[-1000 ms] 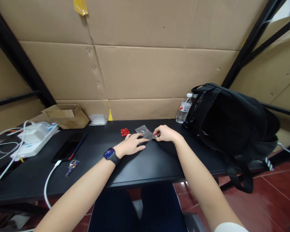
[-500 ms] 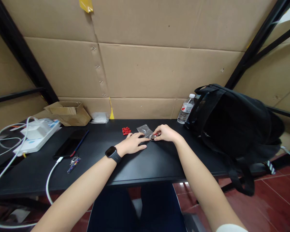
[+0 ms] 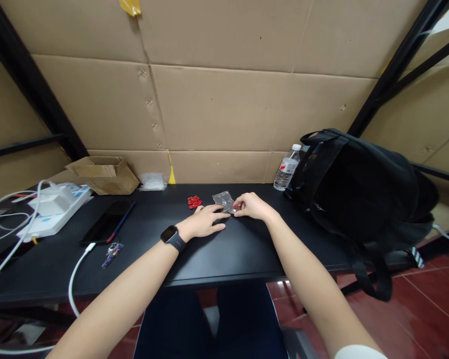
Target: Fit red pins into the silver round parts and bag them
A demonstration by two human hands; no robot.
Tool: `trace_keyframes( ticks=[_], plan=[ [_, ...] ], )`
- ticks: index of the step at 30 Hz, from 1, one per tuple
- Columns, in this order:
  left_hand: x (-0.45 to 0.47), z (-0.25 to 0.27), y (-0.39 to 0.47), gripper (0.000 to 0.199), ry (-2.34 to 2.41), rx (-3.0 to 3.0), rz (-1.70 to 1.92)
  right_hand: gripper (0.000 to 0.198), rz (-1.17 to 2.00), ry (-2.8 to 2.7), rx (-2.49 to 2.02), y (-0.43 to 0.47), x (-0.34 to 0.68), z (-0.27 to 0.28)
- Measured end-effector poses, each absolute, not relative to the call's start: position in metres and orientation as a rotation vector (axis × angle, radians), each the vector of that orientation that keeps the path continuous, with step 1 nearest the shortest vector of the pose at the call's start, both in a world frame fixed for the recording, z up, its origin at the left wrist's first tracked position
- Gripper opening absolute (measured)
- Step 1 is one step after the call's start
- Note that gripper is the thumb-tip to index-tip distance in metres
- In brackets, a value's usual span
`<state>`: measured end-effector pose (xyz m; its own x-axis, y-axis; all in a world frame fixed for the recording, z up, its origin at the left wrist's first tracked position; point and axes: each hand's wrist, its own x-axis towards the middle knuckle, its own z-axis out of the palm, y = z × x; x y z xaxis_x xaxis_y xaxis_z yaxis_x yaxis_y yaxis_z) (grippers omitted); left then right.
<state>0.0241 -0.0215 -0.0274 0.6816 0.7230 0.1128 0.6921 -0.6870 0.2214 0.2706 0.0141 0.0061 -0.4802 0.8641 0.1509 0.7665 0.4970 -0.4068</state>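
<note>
A small clear plastic bag [image 3: 224, 198] lies on the black table, just beyond my hands. My left hand [image 3: 206, 221] rests with its fingers spread, and its fingertips reach the bag's near edge. My right hand [image 3: 251, 205] is closed in a pinch at the bag's right near corner. A bit of red and something pale and shiny show at its fingertips, too small and covered to name. Left of the bag sits a little pile of red pieces [image 3: 194, 202].
To the right stand a water bottle [image 3: 287, 168] and a black backpack [image 3: 366, 194]. On the left are a phone [image 3: 107, 222], a pen [image 3: 121, 223], a keyring [image 3: 112, 255], a power strip [image 3: 58, 212] with white cables, a paper bag [image 3: 107, 174] and a clear plastic packet [image 3: 153, 182].
My right hand has shifted slightly left against the bag. The round shiny thing seen under its fingers before is now mostly covered. My left hand stays spread in nearly the same place.
</note>
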Motion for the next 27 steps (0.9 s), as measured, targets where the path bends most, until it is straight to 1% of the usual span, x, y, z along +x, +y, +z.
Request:
trace_keyframes(
  ticks=[7,11,15,19,22,24,27],
  plan=[
    [0.022,-0.031,-0.019,0.047,1.138,2.734,0.296,0.012,0.478,-2.337,-1.334,0.015,0.263,-0.002],
    [0.023,-0.031,-0.02,0.047,1.138,2.746,0.291,0.007,0.333,-2.337,-1.333,0.018,0.26,-0.006],
    [0.024,-0.029,-0.022,0.046,1.151,2.75,0.286,0.009,0.143,-2.302,-1.37,0.021,0.257,-0.009],
    [0.026,-0.026,-0.024,0.044,1.146,2.754,0.275,0.021,0.03,-2.214,-1.509,0.024,0.252,-0.012],
    [0.027,-0.025,-0.025,0.043,1.144,2.761,0.26,0.028,0.005,-2.143,-1.564,0.03,0.246,-0.017],
    [0.027,-0.024,-0.025,0.042,1.135,2.766,0.258,0.029,0.011,-2.082,-1.583,0.034,0.244,-0.021],
    [0.025,-0.02,-0.024,0.036,1.085,2.787,0.315,0.029,0.12,-2.088,-1.486,0.039,0.245,-0.025]
  ],
)
